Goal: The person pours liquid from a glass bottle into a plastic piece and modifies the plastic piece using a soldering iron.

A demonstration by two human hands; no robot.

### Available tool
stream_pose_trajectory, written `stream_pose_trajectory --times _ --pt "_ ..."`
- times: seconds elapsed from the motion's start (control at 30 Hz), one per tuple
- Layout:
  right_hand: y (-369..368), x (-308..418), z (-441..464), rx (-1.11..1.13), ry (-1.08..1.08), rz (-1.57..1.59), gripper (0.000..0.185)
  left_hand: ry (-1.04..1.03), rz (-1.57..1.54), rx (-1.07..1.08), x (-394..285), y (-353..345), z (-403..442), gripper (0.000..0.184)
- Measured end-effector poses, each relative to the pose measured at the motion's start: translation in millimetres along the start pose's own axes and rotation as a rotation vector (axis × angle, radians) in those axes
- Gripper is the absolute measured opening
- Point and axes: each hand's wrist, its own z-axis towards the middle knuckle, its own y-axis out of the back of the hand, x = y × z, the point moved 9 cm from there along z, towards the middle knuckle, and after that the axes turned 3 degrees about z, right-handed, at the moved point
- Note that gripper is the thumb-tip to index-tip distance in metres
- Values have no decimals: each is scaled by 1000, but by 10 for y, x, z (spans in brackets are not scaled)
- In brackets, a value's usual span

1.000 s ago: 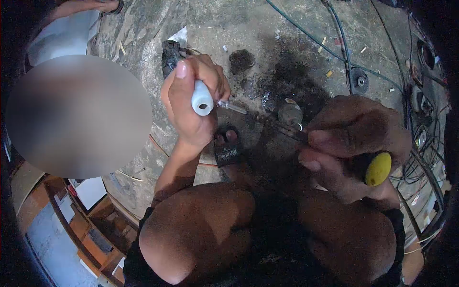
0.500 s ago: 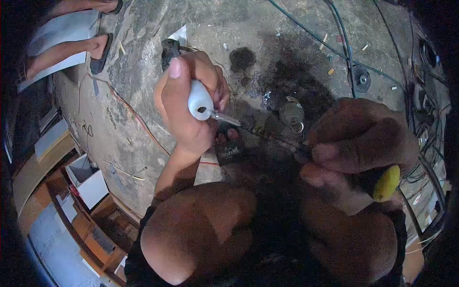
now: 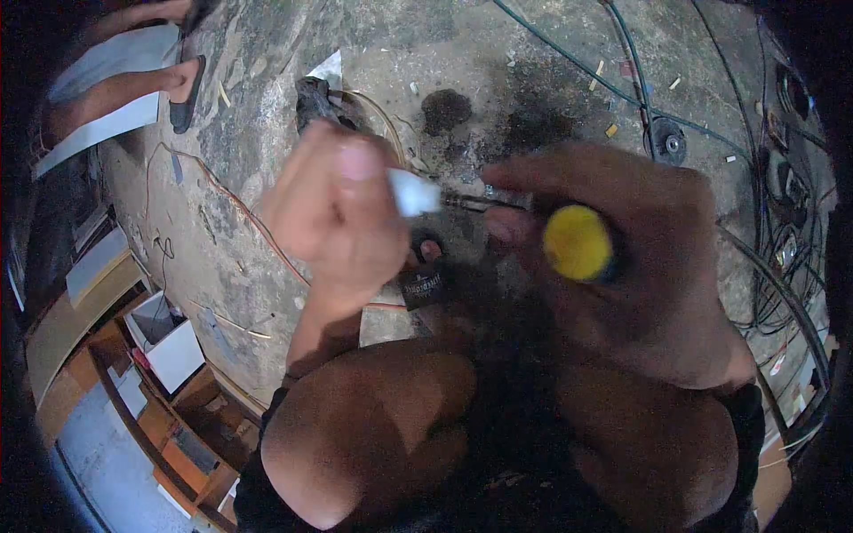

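Note:
My left hand [image 3: 338, 213] is closed around a small white rounded piece [image 3: 415, 194], blurred by motion; most of it is hidden in the fist. My right hand [image 3: 631, 240] grips what looks like a screwdriver [image 3: 577, 242], its yellow handle end towards me. The thin metal shaft [image 3: 471, 202] points left at the white piece. Whether the tip touches or enters it I cannot tell. A dark rag-like thing [image 3: 315, 99] lies on the floor beyond my left hand.
Dark wet patches and scraps mark the concrete floor [image 3: 391, 53]. Hoses and coiled cables [image 3: 791, 284] lie at the right. Wooden shelving with a white box [image 3: 173, 355] stands at lower left. Another person's legs and sandal [image 3: 182, 107] show at upper left.
My right hand has come left and up with the screwdriver, closer to my left hand. My left hand has turned, so the white piece's hole no longer faces me.

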Motion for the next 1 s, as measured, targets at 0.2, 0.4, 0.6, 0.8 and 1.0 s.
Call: stream_pose_trajectory --times 0.2,0.4,0.6,0.8,1.0 --pt "-292 -439 7 219 -250 335 16 -68 27 52 -133 -190 -79 41" --pt "-635 -773 -312 300 -822 1031 17 165 -267 -9 251 -426 -196 42" --pt "-1048 -1015 -574 90 -1107 1589 20 635 -430 47 716 -801 -478 47" --pt "-1129 -1036 -582 60 -1105 1636 21 669 -400 49 840 -802 -528 48" --pt "-1160 -967 -496 67 -1160 1545 21 626 -329 46 958 -707 -444 47"
